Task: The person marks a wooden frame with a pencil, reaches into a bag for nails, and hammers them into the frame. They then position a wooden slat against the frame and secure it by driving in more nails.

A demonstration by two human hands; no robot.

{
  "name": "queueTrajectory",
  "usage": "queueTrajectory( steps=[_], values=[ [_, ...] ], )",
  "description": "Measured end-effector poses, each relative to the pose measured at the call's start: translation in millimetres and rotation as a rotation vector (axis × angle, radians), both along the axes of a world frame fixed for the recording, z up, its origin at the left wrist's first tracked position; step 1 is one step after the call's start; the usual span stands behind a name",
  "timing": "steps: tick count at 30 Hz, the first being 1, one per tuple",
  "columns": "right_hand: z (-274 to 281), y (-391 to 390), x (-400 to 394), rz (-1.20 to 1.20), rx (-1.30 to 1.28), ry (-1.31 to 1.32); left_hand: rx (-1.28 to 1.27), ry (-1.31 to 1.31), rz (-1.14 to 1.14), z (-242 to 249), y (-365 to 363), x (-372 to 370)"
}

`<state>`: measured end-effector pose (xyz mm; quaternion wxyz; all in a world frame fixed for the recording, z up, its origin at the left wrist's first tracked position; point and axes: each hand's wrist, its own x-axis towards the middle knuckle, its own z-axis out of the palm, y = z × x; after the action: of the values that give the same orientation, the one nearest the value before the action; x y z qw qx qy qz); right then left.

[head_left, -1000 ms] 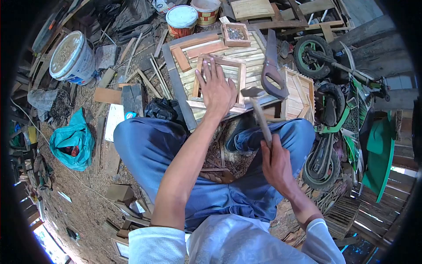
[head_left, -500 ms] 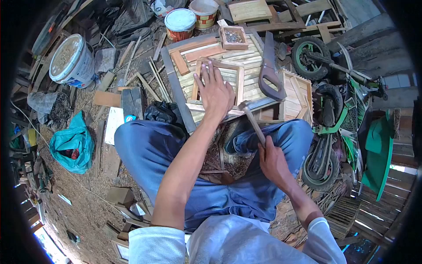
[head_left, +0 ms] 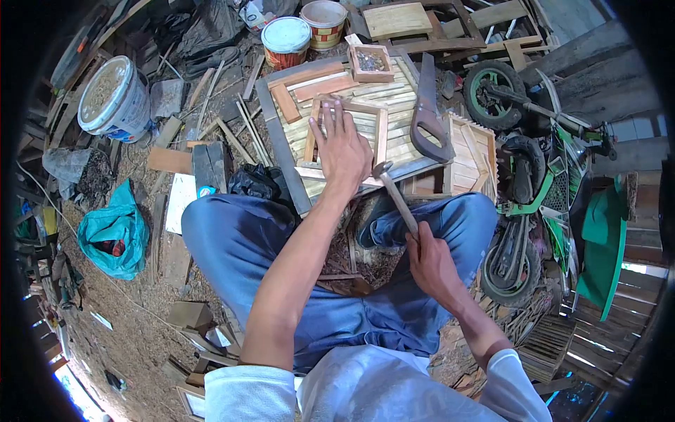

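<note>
My left hand (head_left: pixel 344 151) lies with fingers stretched over a small wooden frame (head_left: pixel 382 135), covering much of its inside. The frame rests on a slatted wooden panel (head_left: pixel 399 93) with a dark border, in front of my knees. In my right hand (head_left: pixel 433 263) is a hammer (head_left: pixel 398 197), gripped by its handle. Its head is right by the near right corner of the frame, a little right of my left wrist. A handsaw (head_left: pixel 427 112) lies on the panel's right side, handle toward me. Behind the frame sits a small wooden box (head_left: pixel 371 63) of nails or similar small bits.
Loose wood strips (head_left: pixel 285 103) lie on the panel's left. A slatted wooden piece (head_left: pixel 470 151) leans at its right, beside a green small motorbike (head_left: pixel 527 204). Buckets (head_left: pixel 286 43) stand behind; a large white bucket (head_left: pixel 116 105) and a teal bag (head_left: pixel 116 232) are at left.
The hammer head has shifted slightly left and closer to the frame's near corner, my right hand moving with it. My left hand stays on the frame.
</note>
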<state>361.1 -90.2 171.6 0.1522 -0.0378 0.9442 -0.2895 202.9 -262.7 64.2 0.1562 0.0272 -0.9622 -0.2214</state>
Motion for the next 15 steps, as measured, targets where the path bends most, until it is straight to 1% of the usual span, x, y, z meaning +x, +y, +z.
queueTrajectory(
  steps=[3,6,7,8,11,13,14,15],
  values=[
    [29,-14,2,-0.080,-0.089,0.040,-0.017,-0.002,0.008,1,0,1],
    [12,-11,2,-0.112,-0.010,0.041,-0.027,-0.004,0.006,1,0,2],
    [-3,-5,-1,-0.062,0.065,-0.017,-0.030,-0.002,0.007,1,1,1],
    [-7,0,2,-0.067,0.053,0.002,-0.037,-0.022,-0.005,1,1,1],
    [0,-1,1,-0.063,0.006,0.045,-0.036,-0.096,-0.008,1,0,-1],
    [23,-12,2,-0.108,-0.064,0.062,-0.048,-0.062,-0.006,0,0,-2],
    [28,-14,3,-0.132,-0.100,0.068,-0.055,-0.048,-0.005,-1,0,0],
    [23,-13,4,-0.125,-0.070,0.066,-0.063,-0.036,-0.010,1,0,1]
  ],
)
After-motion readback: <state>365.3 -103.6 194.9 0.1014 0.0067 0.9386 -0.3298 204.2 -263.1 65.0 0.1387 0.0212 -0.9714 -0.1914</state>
